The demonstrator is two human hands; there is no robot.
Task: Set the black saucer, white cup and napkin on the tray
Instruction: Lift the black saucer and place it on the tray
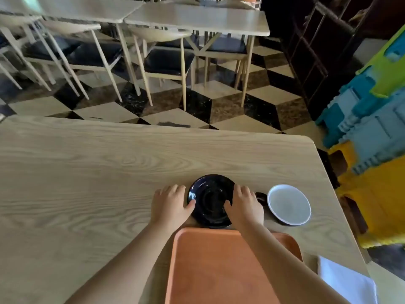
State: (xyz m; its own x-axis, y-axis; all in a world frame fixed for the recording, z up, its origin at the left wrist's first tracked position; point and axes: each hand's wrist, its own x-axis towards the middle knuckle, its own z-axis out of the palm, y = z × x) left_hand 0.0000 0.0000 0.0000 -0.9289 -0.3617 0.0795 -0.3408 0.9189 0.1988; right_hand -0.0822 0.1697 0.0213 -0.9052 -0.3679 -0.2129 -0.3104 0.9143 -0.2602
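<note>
The black saucer (209, 199) lies on the wooden table just beyond the orange tray (217, 266). My left hand (169, 204) grips its left rim, thumb on the saucer. My right hand (245, 205) holds its right rim, thumb resting inside. The white cup (288, 204) stands on the table to the right of the saucer, its dark handle towards my right hand. A white napkin (346, 281) lies at the tray's right, near the table's edge. The tray holds nothing; my right forearm crosses over it.
The table's (87, 172) right edge runs close to the cup and napkin. Coloured crates (372, 128) are stacked on the floor at the right. Other tables and chairs (168, 58) stand across the chequered floor.
</note>
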